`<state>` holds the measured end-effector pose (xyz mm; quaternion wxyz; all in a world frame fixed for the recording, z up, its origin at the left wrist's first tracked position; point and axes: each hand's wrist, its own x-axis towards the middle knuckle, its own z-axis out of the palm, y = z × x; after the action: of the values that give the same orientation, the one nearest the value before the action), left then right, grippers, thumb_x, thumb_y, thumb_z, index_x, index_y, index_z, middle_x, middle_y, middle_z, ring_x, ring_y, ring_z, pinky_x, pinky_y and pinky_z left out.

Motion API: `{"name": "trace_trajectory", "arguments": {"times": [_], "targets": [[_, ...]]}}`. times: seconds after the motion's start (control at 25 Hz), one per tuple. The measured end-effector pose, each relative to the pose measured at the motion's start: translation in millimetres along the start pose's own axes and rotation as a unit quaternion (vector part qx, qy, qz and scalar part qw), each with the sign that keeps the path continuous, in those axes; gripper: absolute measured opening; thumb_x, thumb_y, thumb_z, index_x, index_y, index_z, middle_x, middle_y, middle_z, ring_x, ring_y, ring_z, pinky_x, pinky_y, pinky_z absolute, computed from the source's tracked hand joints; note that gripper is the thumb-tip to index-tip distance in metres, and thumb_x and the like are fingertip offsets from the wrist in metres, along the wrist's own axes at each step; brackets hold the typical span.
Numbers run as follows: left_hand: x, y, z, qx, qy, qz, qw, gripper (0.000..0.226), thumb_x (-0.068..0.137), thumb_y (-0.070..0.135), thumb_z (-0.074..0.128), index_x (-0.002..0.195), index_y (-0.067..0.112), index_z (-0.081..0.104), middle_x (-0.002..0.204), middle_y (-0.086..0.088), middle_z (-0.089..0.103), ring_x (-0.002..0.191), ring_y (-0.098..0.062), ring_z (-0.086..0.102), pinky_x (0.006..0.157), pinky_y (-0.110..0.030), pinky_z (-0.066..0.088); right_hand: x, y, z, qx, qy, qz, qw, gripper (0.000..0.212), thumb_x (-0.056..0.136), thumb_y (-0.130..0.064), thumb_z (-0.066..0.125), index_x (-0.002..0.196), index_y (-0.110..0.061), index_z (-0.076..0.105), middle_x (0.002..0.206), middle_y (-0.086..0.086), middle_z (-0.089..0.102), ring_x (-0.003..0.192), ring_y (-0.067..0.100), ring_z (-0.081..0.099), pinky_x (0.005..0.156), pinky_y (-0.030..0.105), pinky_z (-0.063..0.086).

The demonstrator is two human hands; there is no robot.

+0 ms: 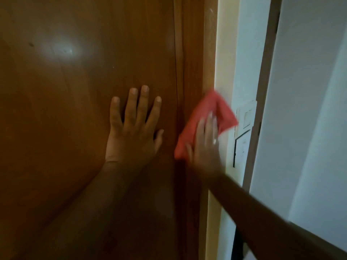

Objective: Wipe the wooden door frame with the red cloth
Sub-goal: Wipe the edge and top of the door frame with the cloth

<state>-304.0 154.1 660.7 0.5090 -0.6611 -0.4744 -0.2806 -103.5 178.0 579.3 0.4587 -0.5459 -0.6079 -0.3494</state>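
Observation:
The wooden door frame runs vertically just right of centre, brown and glossy. My right hand presses the red cloth flat against the frame at mid height; the hand is blurred. The cloth sticks out above and to the right of my fingers, over the frame's outer edge. My left hand lies flat with fingers spread on the wooden door, just left of the frame, holding nothing.
A white wall borders the frame on the right, with a switch plate close behind the cloth. Further right stands a pale panel with a brown edge strip.

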Motion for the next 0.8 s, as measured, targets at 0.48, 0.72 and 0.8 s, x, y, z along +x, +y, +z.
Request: {"name": "trace_trajectory", "arguments": {"times": [0.48, 0.72, 0.8], "targets": [[1.1, 3.1, -6.5, -0.001, -0.02, -0.014, 1.0, 0.078, 0.096, 0.053, 0.041, 0.16, 0.02, 0.013, 0.169, -0.018, 0.007, 0.153, -0.036, 0.0, 0.118, -0.056, -0.018, 159.4, -7.8, -40.3, 0.061, 0.098, -0.051, 0.992, 0.074, 0.091, -0.026, 0.059, 0.145, -0.001, 0.014, 0.154, 0.035, 0.024, 0.141, 0.052, 0.025, 0.11, 0.057, 0.03], [37.8, -14.2, -29.0, 0.023, -0.001, -0.039, 0.999, 0.079, 0.093, 0.056, 0.041, 0.159, 0.017, 0.021, 0.167, -0.02, 0.016, 0.153, -0.037, 0.014, 0.121, -0.053, -0.012, 99.7, -0.4, -35.3, 0.025, 0.055, -0.073, 0.996, 0.078, 0.092, -0.027, 0.064, 0.15, 0.004, 0.022, 0.158, 0.03, 0.02, 0.146, 0.044, 0.019, 0.117, 0.053, 0.017], [75.8, -42.1, -46.3, 0.034, 0.03, -0.053, 0.998, 0.082, 0.092, 0.058, 0.043, 0.158, 0.016, 0.021, 0.167, -0.021, 0.016, 0.153, -0.039, 0.013, 0.12, -0.055, -0.009, 59.1, 4.4, -28.4, 0.029, 0.024, -0.091, 0.995, 0.087, 0.084, -0.029, 0.074, 0.148, 0.003, 0.026, 0.157, 0.029, 0.021, 0.145, 0.041, 0.017, 0.112, 0.054, 0.022]]}}
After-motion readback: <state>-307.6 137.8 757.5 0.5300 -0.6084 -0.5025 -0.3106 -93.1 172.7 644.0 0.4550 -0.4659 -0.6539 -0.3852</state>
